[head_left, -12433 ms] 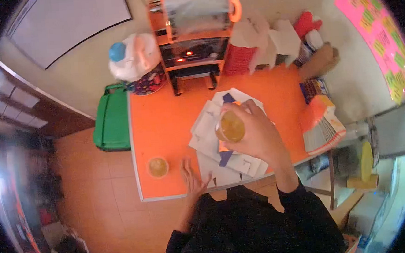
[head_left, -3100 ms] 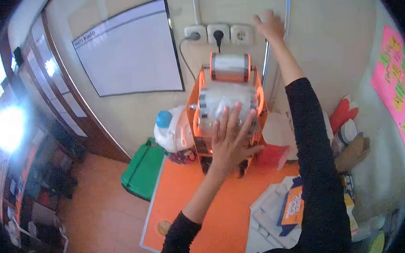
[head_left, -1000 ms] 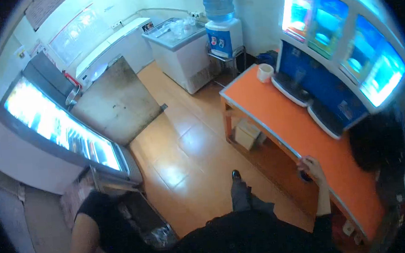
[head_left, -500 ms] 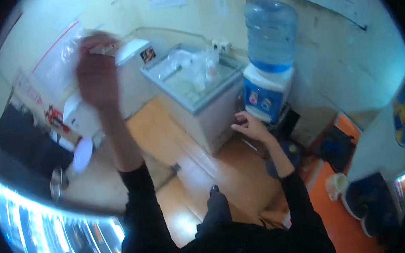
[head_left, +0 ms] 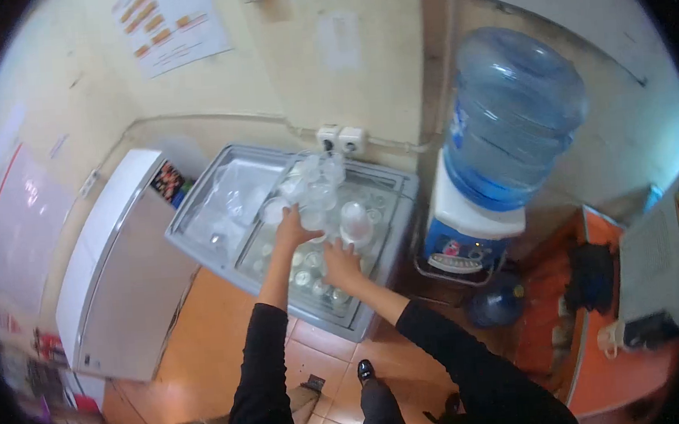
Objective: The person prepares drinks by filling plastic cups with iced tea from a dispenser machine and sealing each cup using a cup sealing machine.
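Note:
Over the glass top of a chest freezer (head_left: 242,275), both my hands are close together among clear plastic cups. My left hand (head_left: 290,233) has its thumb and fingers apart, beside a clear cup (head_left: 313,220) and just below a round whitish lid or cup (head_left: 275,210). My right hand (head_left: 341,264) is lower and to the right, fingers spread, near the same cup; whether either hand touches it is unclear. Another clear cup (head_left: 355,223) stands right of my hands, and more stacked cups (head_left: 322,170) are behind. Round-topped containers (head_left: 303,278) show through the glass.
A water dispenser (head_left: 467,238) with a large blue bottle (head_left: 515,117) stands right of the freezer. At the left is a white cabinet (head_left: 128,282). An orange table (head_left: 614,374) with a white mug (head_left: 610,340) is at the lower right. Wall sockets (head_left: 341,139) sit behind the cups.
The view has moved from the orange table to the freezer, now much closer. My left hand has come down from the raised position and my right hand has moved in beside it over the cups.

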`<state>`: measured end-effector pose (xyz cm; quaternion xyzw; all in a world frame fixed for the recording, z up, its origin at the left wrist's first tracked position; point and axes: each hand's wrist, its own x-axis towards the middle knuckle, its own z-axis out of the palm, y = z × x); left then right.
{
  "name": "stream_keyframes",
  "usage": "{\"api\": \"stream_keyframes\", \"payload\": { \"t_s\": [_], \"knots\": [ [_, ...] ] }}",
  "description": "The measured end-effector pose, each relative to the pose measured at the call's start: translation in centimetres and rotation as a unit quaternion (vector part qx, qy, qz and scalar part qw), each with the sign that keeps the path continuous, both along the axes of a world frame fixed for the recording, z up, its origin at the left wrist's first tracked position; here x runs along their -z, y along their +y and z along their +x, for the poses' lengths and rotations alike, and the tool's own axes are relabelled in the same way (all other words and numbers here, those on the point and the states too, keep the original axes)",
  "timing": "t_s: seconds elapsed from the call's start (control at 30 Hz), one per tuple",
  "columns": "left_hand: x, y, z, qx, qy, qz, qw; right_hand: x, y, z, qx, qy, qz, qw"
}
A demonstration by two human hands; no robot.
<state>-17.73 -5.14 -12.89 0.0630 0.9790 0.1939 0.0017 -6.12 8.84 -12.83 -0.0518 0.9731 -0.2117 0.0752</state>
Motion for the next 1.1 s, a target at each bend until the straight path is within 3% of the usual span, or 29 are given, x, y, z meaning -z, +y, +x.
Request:
{"api": "stream_keyframes", "payload": {
  "t_s": [0.07, 0.17, 0.2, 0.27, 0.3, 0.33, 0.43, 0.47, 0.53, 0.63, 0.77, 0.9, 0.97, 1.1],
  "knots": [
    [1.7, -0.4, -1.2, 0.025, -0.013, -0.018, 0.999, -0.4, 0.9, 2.7, -0.024, 0.024, -0.023, 0.999],
    [4.7, -1.0, -2.6, 0.064, 0.046, -0.030, 0.996, -4.6, 4.5, 8.7, 0.015, 0.027, -0.085, 0.996],
    [5.8, -1.5, -2.5, 0.058, 0.091, -0.087, 0.990, -5.6, 6.2, 11.1, 0.029, 0.035, -0.093, 0.995],
    [4.1, -1.0, -1.0, 0.041, 0.053, -0.033, 0.997, -7.7, 10.2, 15.8, 0.102, 0.045, -0.109, 0.988],
    [2.2, -0.2, 0.6, 0.069, 0.067, -0.070, 0.993, -8.7, 12.4, 18.7, 0.108, 0.049, -0.104, 0.988],
    [2.3, -0.4, 1.5, 0.118, 0.126, -0.039, 0.984, -9.6, 14.7, 21.7, 0.109, 0.052, -0.095, 0.988],
    [-8.0, 8.5, 12.9, 0.176, 0.060, -0.009, 0.983, -12.0, 22.7, 31.6, 0.226, 0.069, -0.095, 0.967],
    [-9.2, 11.4, 16.1, 0.196, 0.058, -0.007, 0.979, -12.5, 25.4, 35.0, 0.274, 0.078, -0.098, 0.954],
    [-10.9, 16.9, 22.9, 0.307, 0.051, 0.008, 0.950, -10.8, 31.0, 41.8, 0.340, 0.108, 0.008, 0.934],
    [-13.2, 29.8, 36.5, 0.381, -0.013, 0.089, 0.920, -9.0, 40.3, 52.3, 0.502, 0.093, 0.044, 0.859],
    [-9.3, 45.5, 49.0, 0.472, -0.142, 0.160, 0.855, -6.5, 52.5, 62.3, 0.622, 0.045, 0.122, 0.772],
    [-3.3, 59.9, 59.5, 0.596, -0.077, 0.209, 0.771, -3.1, 63.6, 69.8, 0.619, -0.006, 0.154, 0.770],
    [-1.6, 65.0, 64.0, 0.608, -0.094, 0.203, 0.762, -1.6, 67.7, 72.3, 0.625, -0.010, 0.141, 0.768],
    [-0.6, 71.4, 69.8, 0.558, -0.097, 0.167, 0.807, 3.1, 74.4, 75.7, 0.600, 0.017, 0.140, 0.788]
  ]
}}
